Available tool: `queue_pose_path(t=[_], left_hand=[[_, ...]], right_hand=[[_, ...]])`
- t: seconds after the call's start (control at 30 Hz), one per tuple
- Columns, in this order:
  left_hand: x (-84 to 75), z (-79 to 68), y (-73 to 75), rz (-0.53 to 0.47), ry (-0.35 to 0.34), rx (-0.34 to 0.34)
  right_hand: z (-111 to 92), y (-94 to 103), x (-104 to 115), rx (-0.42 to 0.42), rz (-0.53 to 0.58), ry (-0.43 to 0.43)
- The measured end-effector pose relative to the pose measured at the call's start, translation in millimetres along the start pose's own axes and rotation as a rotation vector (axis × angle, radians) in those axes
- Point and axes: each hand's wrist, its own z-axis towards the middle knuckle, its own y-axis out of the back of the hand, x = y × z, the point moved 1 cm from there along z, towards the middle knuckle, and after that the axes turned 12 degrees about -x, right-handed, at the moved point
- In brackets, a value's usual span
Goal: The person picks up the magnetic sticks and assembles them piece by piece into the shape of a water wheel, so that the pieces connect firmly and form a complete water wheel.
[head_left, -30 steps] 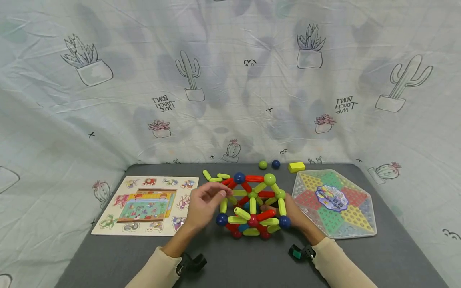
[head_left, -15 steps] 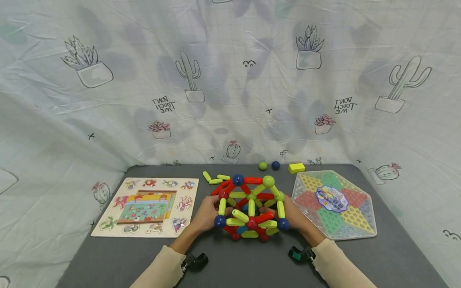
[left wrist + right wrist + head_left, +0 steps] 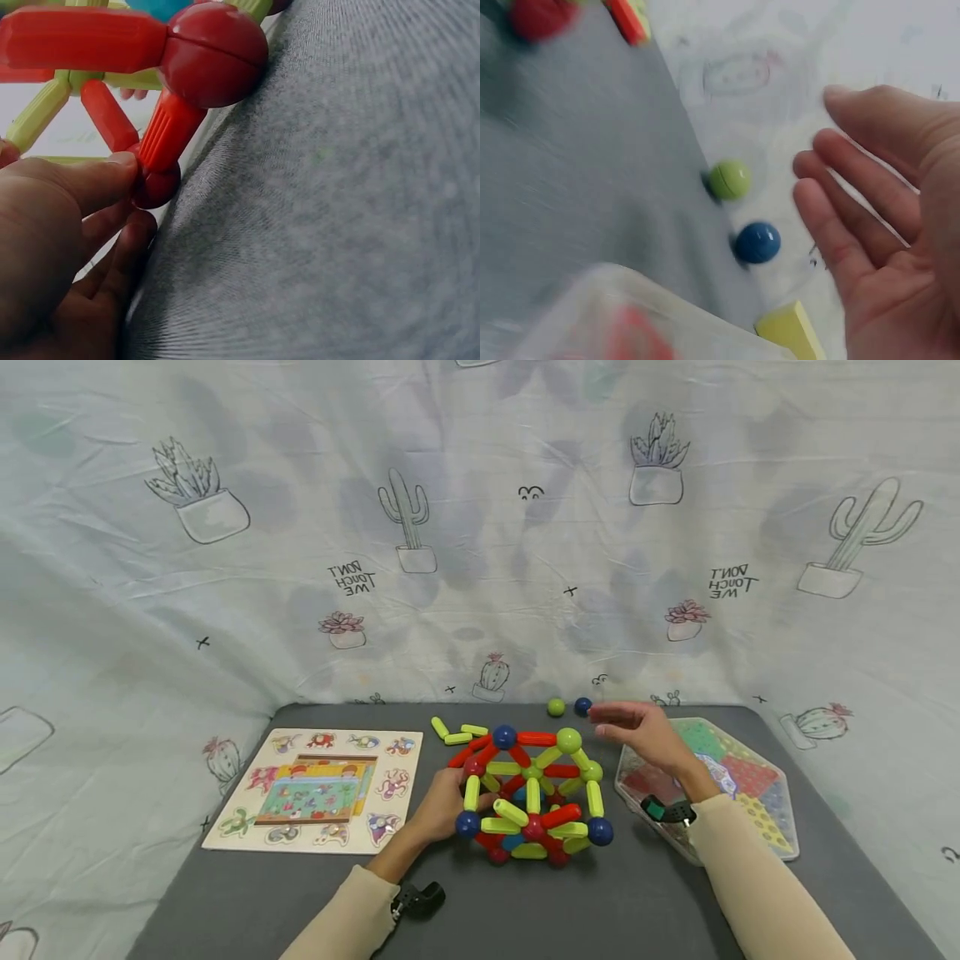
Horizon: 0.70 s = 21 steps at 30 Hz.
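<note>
A framework of magnetic rods and balls (image 3: 534, 826), in red, lime green and blue, stands mid-table. At its left side my left hand (image 3: 431, 810) grips it low down. In the left wrist view, the thumb presses where a red rod (image 3: 171, 131) meets a small red ball (image 3: 156, 187), with fingers behind. My right hand (image 3: 647, 739) is raised right of the framework, fingers extended and holding nothing. Nearest to it are a loose blue ball (image 3: 758, 242) and a loose green ball (image 3: 730, 179) at the table's back edge.
Several loose lime rods (image 3: 458, 738) lie behind the framework. On the left is an animal puzzle board (image 3: 232, 835); on the right, a Chinese checkers board (image 3: 780, 827) partly under the right arm. A yellow block (image 3: 791, 330) shows in the right wrist view.
My left hand has come down from the upper left of the framework to grip its side. My right hand has let go of the framework and moved up and back, toward the loose balls.
</note>
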Motion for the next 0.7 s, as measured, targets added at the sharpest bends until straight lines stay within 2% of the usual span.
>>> queue_pose_path(t=[0.1,0.3,0.53,0.63,0.7], left_hand=[[-3.4,0.9,0.6,0.017,0.026,-0.003],[-6.4,0.9,0.5,0.038,0.014,-0.026],[-7.2,-0.3,0.2,0.043,0.019,-0.034],[-7.5,-0.7,0.8,0.036,0.025,-0.032],[-7.5,-1.2,1.9,0.033,0.033,-0.037]], right_hand=[[19.5,6.1,-4.3,-0.052,-0.022,0.004],[51.0,4.7,-10.1,-0.112,-0.089,-0.003],[70.6,-5.2,-14.3,-0.100,-0.246,-0.044],[75.7,-10.0,-19.1,-0.091,-0.335,-0.010],[77.8,-14.0,-21.9,-0.067,-0.412,0.042]])
